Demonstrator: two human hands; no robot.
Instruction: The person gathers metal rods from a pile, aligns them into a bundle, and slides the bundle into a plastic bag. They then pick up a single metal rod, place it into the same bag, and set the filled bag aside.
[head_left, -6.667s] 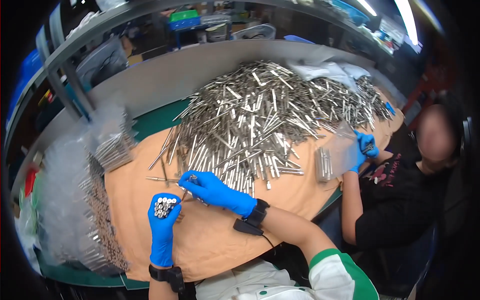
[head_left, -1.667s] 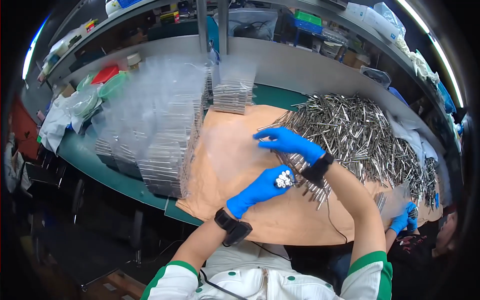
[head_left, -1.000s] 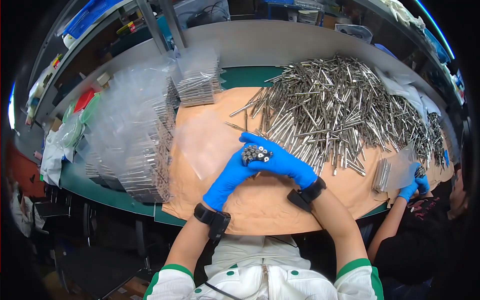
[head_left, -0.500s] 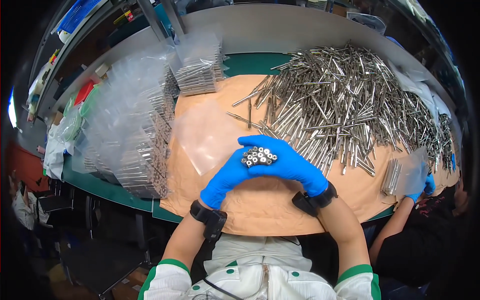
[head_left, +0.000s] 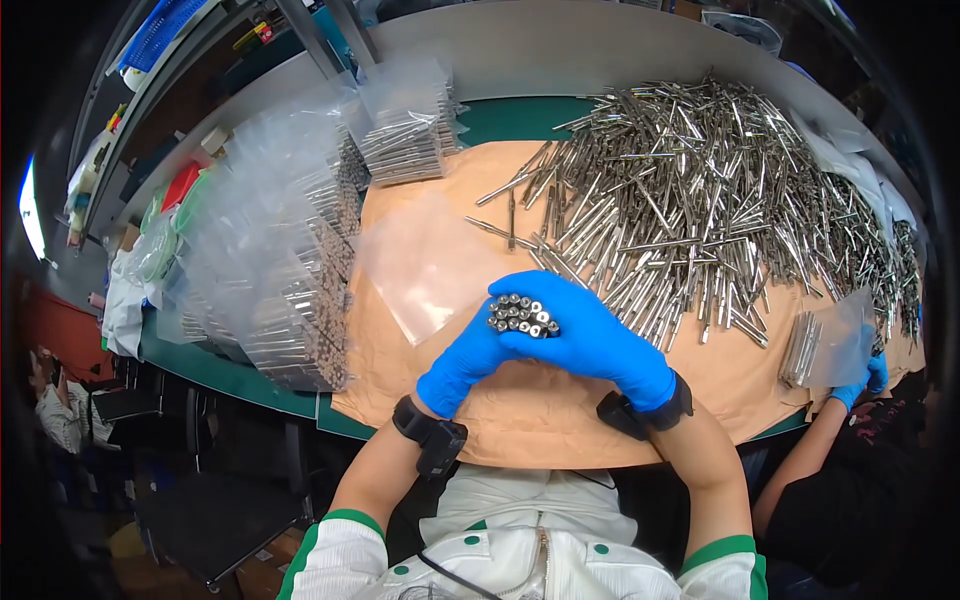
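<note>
Beyond the held rods lie a flat bag and loose rods.

Bench: top green, visible in a strip at the rear and along the left front edge. A creased tan sheet covers most of the middle and right. On the sheet, toward the rear right, lies a heap of loose rods, metallic, pointing in mixed directions; several lie apart at its left fringe. Left of these, a see-through bag lies flat. Bagged rods stand massed beside the sheet's left edge. A smaller stack sits at the sheet's rear left corner; whether it overlaps the sheet cannot be told. One pack rests near the right end.
</note>
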